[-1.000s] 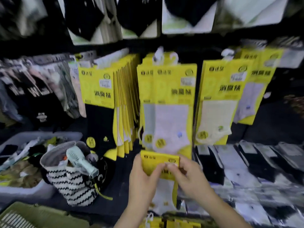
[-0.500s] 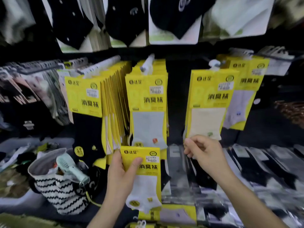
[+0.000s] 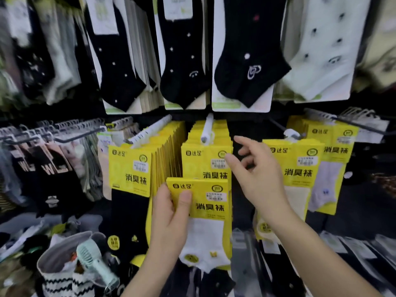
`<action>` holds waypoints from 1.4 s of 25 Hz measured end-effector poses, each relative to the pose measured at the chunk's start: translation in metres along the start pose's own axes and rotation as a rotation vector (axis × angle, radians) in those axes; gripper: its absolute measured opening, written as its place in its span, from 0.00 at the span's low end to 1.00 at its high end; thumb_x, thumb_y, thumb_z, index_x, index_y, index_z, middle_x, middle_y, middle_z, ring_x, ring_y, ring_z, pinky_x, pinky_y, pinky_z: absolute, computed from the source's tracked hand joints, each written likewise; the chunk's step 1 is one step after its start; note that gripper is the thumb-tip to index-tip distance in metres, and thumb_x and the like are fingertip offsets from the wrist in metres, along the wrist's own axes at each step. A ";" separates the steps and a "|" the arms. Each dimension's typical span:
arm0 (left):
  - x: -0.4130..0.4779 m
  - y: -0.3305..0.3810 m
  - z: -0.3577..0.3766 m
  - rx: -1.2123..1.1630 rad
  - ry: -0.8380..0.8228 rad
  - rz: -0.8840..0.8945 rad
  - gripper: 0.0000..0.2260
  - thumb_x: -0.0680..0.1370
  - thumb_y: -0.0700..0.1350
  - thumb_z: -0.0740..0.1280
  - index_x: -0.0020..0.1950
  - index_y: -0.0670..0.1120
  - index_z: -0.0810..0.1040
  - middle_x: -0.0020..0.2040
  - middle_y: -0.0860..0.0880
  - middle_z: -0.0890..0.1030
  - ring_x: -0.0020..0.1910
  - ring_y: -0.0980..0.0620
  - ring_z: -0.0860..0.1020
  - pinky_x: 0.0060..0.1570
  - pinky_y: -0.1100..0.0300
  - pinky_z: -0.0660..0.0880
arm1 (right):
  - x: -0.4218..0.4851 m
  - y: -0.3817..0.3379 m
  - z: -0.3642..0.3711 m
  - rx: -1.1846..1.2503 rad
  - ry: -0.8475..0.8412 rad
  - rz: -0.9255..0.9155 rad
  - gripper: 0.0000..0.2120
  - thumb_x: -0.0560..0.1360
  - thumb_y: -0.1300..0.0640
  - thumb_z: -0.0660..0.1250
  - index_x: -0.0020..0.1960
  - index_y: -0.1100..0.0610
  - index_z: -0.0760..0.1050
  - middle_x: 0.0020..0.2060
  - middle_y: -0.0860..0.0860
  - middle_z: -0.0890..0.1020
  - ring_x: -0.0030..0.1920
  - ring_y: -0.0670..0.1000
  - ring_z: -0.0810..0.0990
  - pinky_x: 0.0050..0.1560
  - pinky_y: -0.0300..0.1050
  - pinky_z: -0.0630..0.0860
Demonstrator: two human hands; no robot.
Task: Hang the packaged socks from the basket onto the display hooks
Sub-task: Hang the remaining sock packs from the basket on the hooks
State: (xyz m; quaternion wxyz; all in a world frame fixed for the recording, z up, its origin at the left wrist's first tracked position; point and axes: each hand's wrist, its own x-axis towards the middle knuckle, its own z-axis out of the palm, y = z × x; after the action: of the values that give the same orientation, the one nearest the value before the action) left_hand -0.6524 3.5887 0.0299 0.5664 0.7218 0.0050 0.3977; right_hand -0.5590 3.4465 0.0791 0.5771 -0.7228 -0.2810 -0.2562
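My left hand (image 3: pixel 171 219) grips a yellow sock pack (image 3: pixel 205 211) with a white sock in it, thumb across its front, low in front of the display. Behind the pack hangs a thick stack of the same yellow packs (image 3: pixel 206 159) on a white-tipped display hook (image 3: pixel 207 130). My right hand (image 3: pixel 257 179) is raised beside that stack with its fingers spread, the fingertips at the stack's right edge, holding nothing. The basket is not in view.
More yellow packs hang on a hook to the left (image 3: pixel 128 166) and to the right (image 3: pixel 297 166). Black and white socks on cards (image 3: pixel 246 61) hang above. A striped bag (image 3: pixel 64 275) with a small mint fan (image 3: pixel 94 262) stands at the lower left.
My right hand has risen from beside the right-hand packs up to the edge of the middle stack. My left hand has lifted the sock pack higher toward the display.
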 end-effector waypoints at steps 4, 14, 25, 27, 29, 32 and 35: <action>0.028 0.013 0.007 0.123 -0.079 0.078 0.12 0.76 0.54 0.56 0.60 0.59 0.67 0.65 0.56 0.70 0.66 0.57 0.68 0.66 0.52 0.67 | 0.007 -0.010 0.008 -0.069 0.029 -0.123 0.06 0.72 0.60 0.70 0.47 0.52 0.81 0.43 0.47 0.77 0.39 0.39 0.74 0.39 0.26 0.68; 0.034 0.012 0.010 0.028 -0.125 0.023 0.12 0.77 0.55 0.58 0.60 0.61 0.66 0.68 0.46 0.70 0.68 0.48 0.69 0.66 0.43 0.67 | 0.059 -0.034 0.001 -0.296 -0.240 0.029 0.04 0.72 0.51 0.69 0.42 0.50 0.82 0.33 0.45 0.79 0.34 0.42 0.73 0.34 0.35 0.69; 0.024 0.018 0.002 0.036 -0.058 0.056 0.10 0.75 0.54 0.58 0.56 0.58 0.70 0.60 0.52 0.76 0.59 0.54 0.75 0.59 0.51 0.74 | 0.059 -0.042 -0.009 -0.232 -0.171 0.042 0.06 0.74 0.55 0.68 0.39 0.52 0.80 0.36 0.46 0.81 0.38 0.46 0.78 0.43 0.41 0.73; 0.018 0.021 0.001 0.024 -0.054 0.082 0.07 0.75 0.53 0.59 0.52 0.55 0.72 0.50 0.58 0.80 0.50 0.61 0.78 0.49 0.64 0.76 | 0.042 -0.045 -0.016 -0.178 -0.099 -0.010 0.06 0.74 0.55 0.68 0.38 0.49 0.79 0.32 0.42 0.80 0.34 0.42 0.78 0.39 0.36 0.74; 0.013 0.025 0.000 0.057 -0.077 0.105 0.05 0.76 0.52 0.60 0.49 0.54 0.72 0.46 0.63 0.80 0.44 0.64 0.79 0.40 0.72 0.73 | 0.028 -0.050 -0.028 -0.064 -0.126 -0.018 0.07 0.73 0.56 0.69 0.37 0.48 0.79 0.31 0.44 0.81 0.32 0.41 0.78 0.36 0.32 0.74; 0.007 0.028 0.001 0.112 -0.115 0.141 0.04 0.77 0.51 0.59 0.48 0.54 0.71 0.45 0.64 0.79 0.43 0.64 0.78 0.38 0.73 0.71 | 0.016 -0.058 -0.042 -0.011 -0.341 -0.011 0.07 0.72 0.56 0.69 0.36 0.49 0.79 0.32 0.48 0.82 0.31 0.45 0.78 0.36 0.40 0.76; 0.003 0.034 0.004 0.129 -0.133 0.177 0.03 0.77 0.51 0.59 0.48 0.55 0.71 0.45 0.61 0.78 0.42 0.62 0.77 0.39 0.72 0.71 | 0.012 -0.062 -0.048 -0.147 -0.428 -0.045 0.06 0.73 0.54 0.68 0.36 0.50 0.78 0.33 0.49 0.82 0.34 0.48 0.78 0.37 0.44 0.76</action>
State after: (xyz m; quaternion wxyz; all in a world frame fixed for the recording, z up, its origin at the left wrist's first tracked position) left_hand -0.6632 3.5744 0.0595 0.4806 0.7792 -0.0705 0.3963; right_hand -0.5962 3.4118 0.1400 0.4442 -0.7944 -0.3934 -0.1298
